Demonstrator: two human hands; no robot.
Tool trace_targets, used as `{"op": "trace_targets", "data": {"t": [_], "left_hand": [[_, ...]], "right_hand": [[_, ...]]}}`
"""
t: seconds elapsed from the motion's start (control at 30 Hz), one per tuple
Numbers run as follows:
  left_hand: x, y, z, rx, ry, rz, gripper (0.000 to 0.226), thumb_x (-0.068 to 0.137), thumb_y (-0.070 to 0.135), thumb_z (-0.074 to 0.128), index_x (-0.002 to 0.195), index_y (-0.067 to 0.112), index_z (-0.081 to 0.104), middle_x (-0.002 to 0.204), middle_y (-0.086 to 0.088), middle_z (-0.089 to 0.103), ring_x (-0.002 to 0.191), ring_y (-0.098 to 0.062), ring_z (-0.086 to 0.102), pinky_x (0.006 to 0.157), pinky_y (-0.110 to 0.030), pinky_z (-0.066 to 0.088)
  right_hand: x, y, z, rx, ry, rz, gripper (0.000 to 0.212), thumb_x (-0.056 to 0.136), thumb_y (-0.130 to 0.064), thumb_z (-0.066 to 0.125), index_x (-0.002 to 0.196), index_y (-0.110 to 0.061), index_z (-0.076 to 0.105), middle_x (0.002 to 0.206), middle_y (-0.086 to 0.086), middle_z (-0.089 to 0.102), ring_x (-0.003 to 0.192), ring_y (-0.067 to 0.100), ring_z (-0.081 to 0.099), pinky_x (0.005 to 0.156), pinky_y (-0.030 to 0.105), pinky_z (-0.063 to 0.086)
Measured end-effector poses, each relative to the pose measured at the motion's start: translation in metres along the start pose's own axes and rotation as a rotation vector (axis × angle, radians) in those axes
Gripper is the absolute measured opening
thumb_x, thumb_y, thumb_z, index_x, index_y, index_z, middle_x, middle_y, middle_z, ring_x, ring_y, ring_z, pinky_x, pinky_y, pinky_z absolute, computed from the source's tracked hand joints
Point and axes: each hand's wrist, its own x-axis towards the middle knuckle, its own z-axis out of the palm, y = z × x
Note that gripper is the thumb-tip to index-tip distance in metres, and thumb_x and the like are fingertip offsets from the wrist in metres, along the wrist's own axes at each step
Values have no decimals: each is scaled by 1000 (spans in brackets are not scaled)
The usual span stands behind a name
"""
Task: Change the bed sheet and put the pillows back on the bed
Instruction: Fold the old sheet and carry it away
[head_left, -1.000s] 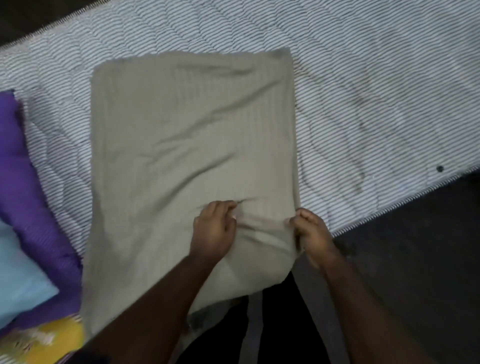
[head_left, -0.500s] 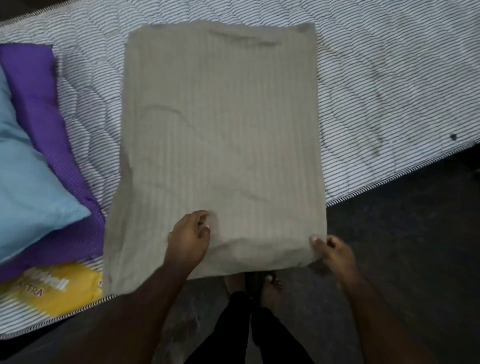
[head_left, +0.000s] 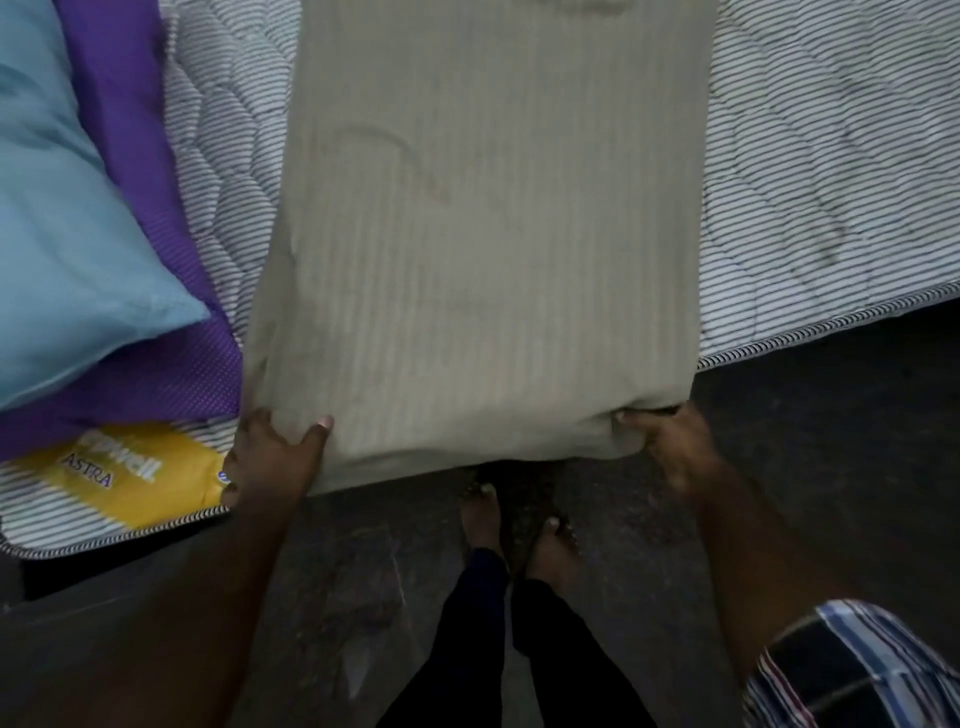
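My left hand (head_left: 272, 457) and right hand (head_left: 670, 447) grasp the folded beige striped sheet's (head_left: 483, 234) near corners; the bare quilted striped mattress (head_left: 831, 182) awaits spreading, pillows after.

A folded beige sheet (head_left: 483, 234) with faint woven stripes lies flat across the middle of the frame, its far end cut off at the top edge and its near end hanging past the mattress (head_left: 810, 208) edge at lower centre. The mattress is bare, quilted, with fine grey-and-white stripes. At the upper left a light blue pillow (head_left: 67, 218) rests on a purple pillow (head_left: 150, 374), both on the mattress, just beside the sheet.
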Motion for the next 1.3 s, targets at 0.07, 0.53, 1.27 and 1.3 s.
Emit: {"op": "trace_targets", "data": {"t": [0.07,0.53,1.27,1.3], "left_hand": [[7,-5,1,-43,-39,29,104,66,77,63,144,11,42,148,-20,45,134,-45,42,110,-59,36],[-5,-10,-69,-558,-501,-371,50,85,25,80,127,6,62,126,-16,66,110,-32,64,91,-48,55],[91,305,-261,-1377,-613,-158,19,100,15,51,85,7,60,65,-9,72,55,-18,71,52,-24,59],[106,330,-260,-1359,-612,-145,19,100,16,50,87,7,60,66,-9,73,55,-18,71,51,-24,58]], "right_hand": [[-13,2,-2,-32,-29,70,41,66,-4,87,103,-12,72,108,12,74,97,24,71,84,34,58],[-131,18,-20,29,122,111,34,78,-15,83,108,-8,67,104,17,73,83,33,71,71,44,62],[-53,-374,16,327,161,-304,9,94,-16,60,97,-14,68,83,4,66,66,15,67,58,28,51],[-31,-392,19,324,137,-295,15,95,-17,57,105,-14,68,88,4,68,71,15,69,61,29,53]]}}
